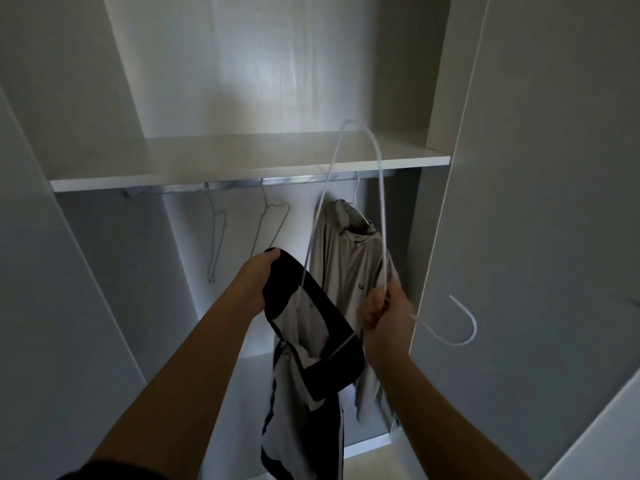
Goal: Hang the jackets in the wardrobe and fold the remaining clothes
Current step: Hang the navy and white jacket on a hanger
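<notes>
No legible text; small dark chest mark (361,287) on hung grey jacket (346,258) unreadable.

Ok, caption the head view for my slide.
Left hand holds a black-and-white jacket, right hand slips a white hanger into its collar, grey jacket hung behind.

black-white jacket (332,368): dangling, white hanger (382,202) arm inside | grey jacket (346,268): hung on rail (225,185)
</notes>
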